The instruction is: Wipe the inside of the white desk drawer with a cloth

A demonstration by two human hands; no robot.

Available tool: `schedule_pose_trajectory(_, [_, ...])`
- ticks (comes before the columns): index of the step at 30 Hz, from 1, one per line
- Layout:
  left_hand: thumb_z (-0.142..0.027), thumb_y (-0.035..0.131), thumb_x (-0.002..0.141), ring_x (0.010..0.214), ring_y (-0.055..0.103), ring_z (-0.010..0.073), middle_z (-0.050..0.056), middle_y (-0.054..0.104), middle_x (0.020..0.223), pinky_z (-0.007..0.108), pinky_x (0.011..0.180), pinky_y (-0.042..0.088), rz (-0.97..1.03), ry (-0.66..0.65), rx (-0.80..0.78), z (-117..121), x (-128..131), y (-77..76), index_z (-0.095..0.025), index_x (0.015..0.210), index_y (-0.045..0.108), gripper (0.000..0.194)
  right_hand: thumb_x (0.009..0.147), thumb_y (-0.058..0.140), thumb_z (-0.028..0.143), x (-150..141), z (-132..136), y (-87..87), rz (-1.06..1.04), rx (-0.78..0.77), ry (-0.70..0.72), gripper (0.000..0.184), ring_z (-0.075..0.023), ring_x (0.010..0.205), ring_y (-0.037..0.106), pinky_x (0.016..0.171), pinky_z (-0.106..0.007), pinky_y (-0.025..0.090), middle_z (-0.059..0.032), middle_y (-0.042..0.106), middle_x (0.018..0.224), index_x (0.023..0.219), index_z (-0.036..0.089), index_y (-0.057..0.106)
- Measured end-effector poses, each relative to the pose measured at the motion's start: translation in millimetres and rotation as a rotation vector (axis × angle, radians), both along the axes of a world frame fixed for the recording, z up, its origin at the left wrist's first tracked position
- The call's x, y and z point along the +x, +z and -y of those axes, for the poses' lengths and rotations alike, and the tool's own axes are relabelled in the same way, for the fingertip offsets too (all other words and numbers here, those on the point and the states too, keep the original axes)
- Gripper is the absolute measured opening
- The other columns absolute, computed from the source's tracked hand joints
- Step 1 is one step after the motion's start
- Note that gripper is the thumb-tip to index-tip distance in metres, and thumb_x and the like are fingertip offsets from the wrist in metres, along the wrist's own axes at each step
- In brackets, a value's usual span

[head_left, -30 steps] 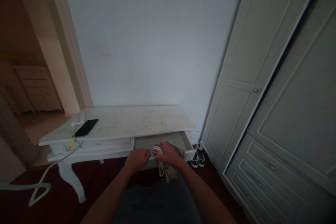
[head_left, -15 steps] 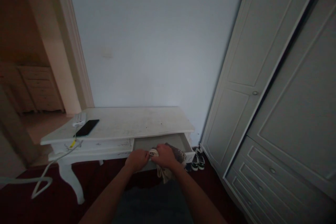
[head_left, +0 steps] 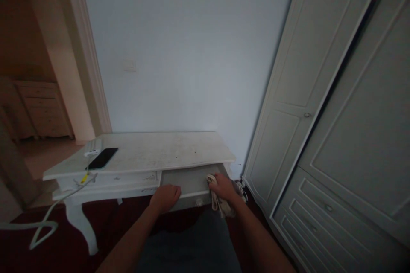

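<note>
My left hand is closed over the left part of the front edge of a pulled-out drawer, in the right half of a low white table. The grey inside of the drawer shows. At the drawer's right end, my right hand grips a folded beige cloth. One rolled end pokes out past the fingers and the rest hangs down over the drawer front. A round knob sits on the drawer front between my hands.
A dark phone and a white power adapter lie on the table's left end, with a white cable trailing off. Shoes are partly hidden beside the table. A tall wardrobe stands at right.
My hands came together at the cloth half a second ago, then parted. The right hand has carried the cloth rightward; the left stays at the drawer edge.
</note>
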State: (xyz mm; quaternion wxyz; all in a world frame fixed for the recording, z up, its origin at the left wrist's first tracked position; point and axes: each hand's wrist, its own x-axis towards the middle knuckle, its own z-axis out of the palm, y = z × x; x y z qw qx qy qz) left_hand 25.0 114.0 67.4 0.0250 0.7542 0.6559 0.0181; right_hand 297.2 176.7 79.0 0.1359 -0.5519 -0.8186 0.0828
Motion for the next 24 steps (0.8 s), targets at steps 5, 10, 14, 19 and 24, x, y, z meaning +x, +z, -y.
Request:
schedule_pose_trajectory(5, [-0.039, 0.019, 0.105, 0.104, 0.075, 0.0301, 0.018, 0.079, 0.11, 0.043, 0.09, 0.053, -0.005, 0.01, -0.013, -0.8, 0.9, 1.9, -0.018, 0.106, 0.077, 0.062, 0.085, 0.066, 0.041, -35.6, 20.2, -1.1, 0.031, 0.079, 0.093, 0.029, -0.0294, 0.109, 0.063, 0.096, -0.037, 0.043, -0.0135, 0.071, 0.112, 0.099, 0.016, 0.074])
schedule_pose_trajectory(10, [-0.039, 0.026, 0.105, 0.106, 0.075, 0.0291, 0.017, 0.079, 0.113, 0.04, 0.089, 0.054, -0.035, 0.006, -0.049, -0.7, -2.2, 0.6, -0.019, 0.111, 0.076, 0.054, 0.087, 0.069, 0.051, -93.5, 37.6, -8.6, 0.007, 0.123, 0.232, 0.032, -0.0297, 0.111, 0.059, 0.099, -0.039, 0.044, -0.0094, 0.071, 0.111, 0.096, 0.021, 0.075])
schedule_pose_trajectory(14, [-0.038, 0.025, 0.105, 0.106, 0.075, 0.0296, 0.017, 0.078, 0.113, 0.04, 0.089, 0.054, -0.05, 0.004, -0.053, -0.6, -4.7, -1.8, -0.018, 0.113, 0.075, 0.053, 0.087, 0.07, 0.049, -94.8, 38.9, -11.5, -0.011, 0.142, 0.279, 0.03, -0.0279, 0.108, 0.058, 0.099, -0.039, 0.044, -0.009, 0.069, 0.112, 0.094, 0.021, 0.074])
schedule_pose_trajectory(19, [-0.039, 0.019, 0.106, 0.105, 0.074, 0.0301, 0.017, 0.079, 0.11, 0.043, 0.09, 0.054, -0.034, -0.01, -0.029, -0.4, -2.8, -2.4, -0.019, 0.111, 0.075, 0.06, 0.084, 0.071, 0.041, -40.9, 26.6, -6.0, 0.015, 0.117, 0.24, 0.026, -0.0247, 0.104, 0.058, 0.095, -0.035, 0.043, -0.0081, 0.068, 0.11, 0.096, 0.019, 0.072])
schedule_pose_trajectory(24, [-0.039, 0.018, 0.106, 0.106, 0.074, 0.0292, 0.015, 0.079, 0.11, 0.041, 0.09, 0.053, -0.021, -0.007, -0.016, 0.8, -1.4, 0.4, -0.02, 0.109, 0.076, 0.061, 0.087, 0.064, 0.034, 5.0, 15.6, -0.7, 0.047, 0.129, 0.053, 0.026, -0.0289, 0.104, 0.06, 0.093, -0.039, 0.043, -0.0148, 0.068, 0.107, 0.099, 0.013, 0.073])
